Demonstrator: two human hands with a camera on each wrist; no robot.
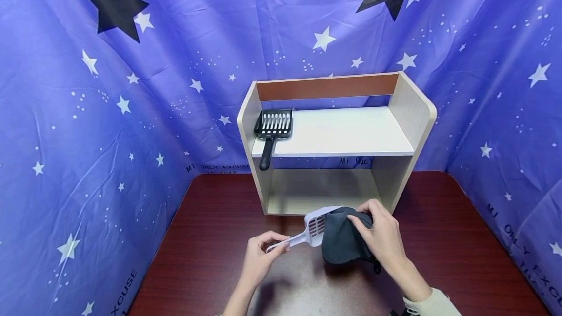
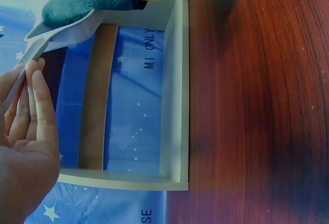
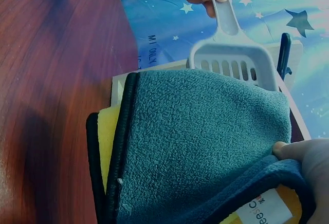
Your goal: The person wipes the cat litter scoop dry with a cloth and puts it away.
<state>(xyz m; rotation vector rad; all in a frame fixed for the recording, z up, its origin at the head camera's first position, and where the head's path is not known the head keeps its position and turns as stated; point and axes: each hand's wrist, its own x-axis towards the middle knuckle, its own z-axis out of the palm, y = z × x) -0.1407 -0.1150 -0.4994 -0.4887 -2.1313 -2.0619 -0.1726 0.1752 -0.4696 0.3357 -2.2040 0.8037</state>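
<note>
My left hand (image 1: 262,253) pinches the handle of a pale lilac slotted litter scoop (image 1: 314,228), held above the table in front of the shelf. A dark grey-green cloth (image 1: 344,238) is draped over the scoop's far end, and my right hand (image 1: 383,233) grips it there, thumb on top. Seen from the right wrist, the plush cloth (image 3: 205,126) has black edging, a yellow underside and a white tag; it covers the front of the scoop (image 3: 234,59), leaving some slots and the handle showing. In the left wrist view, the cloth (image 2: 92,0) lies in the scoop's pan.
A two-tier shelf unit (image 1: 333,153) stands at the back of the dark red wooden table (image 1: 210,238). On its upper board, at the left, lies a black slotted scoop (image 1: 274,123), handle jutting over the front edge. Blue star-printed curtains (image 1: 175,62) surround the table.
</note>
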